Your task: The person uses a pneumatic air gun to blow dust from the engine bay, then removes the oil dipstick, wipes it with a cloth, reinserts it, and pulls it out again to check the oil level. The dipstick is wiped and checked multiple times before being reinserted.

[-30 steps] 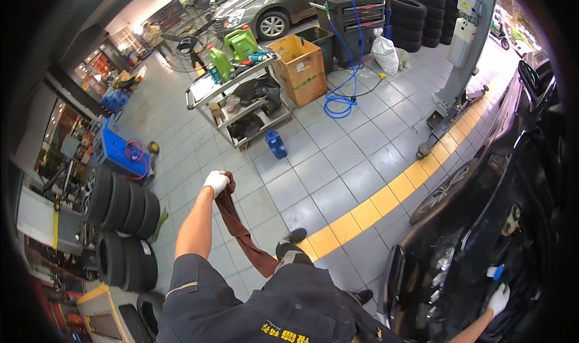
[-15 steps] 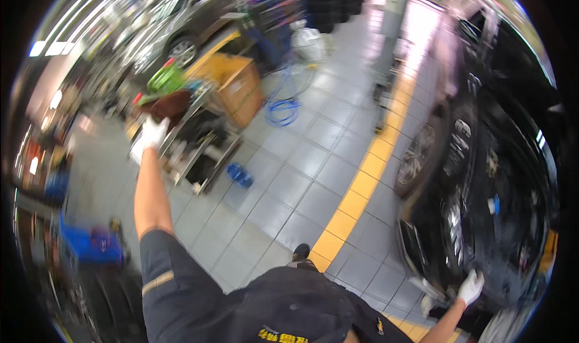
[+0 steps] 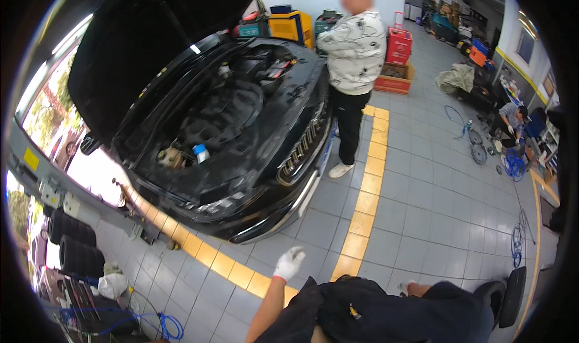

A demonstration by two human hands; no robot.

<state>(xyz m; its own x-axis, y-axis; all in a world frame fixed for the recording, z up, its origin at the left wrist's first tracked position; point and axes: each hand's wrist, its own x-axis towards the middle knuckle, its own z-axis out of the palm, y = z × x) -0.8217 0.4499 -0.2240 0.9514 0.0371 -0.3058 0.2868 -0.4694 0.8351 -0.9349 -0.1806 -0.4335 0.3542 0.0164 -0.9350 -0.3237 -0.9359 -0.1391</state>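
Observation:
My left hand (image 3: 290, 263), in a white glove, hangs in front of the black car's front corner and touches nothing. Its fingers are loosely bent and a little apart, with nothing between them. Close to my body on the right, my right hand (image 3: 406, 288) shows only a small pale patch of glove, and its fingers are hidden. The black car (image 3: 265, 225) stands ahead on the left with its hood (image 3: 114, 72) raised. In the engine bay I see a blue-capped bottle (image 3: 200, 154) beside a yellowish reservoir (image 3: 172, 158).
A person (image 3: 356, 53) in a white patterned top stands at the car's front. Farther right, another person (image 3: 512, 120) crouches by blue hoses (image 3: 514, 164). Yellow floor tiles (image 3: 362, 213) run past the car. Tires (image 3: 78, 255) are at the left, and red boxes (image 3: 398, 46) stand behind.
My view has swung to the right, from the cart side to the car. My left hand has come away from the brown thing at the cart; my right hand has drawn in from the car.

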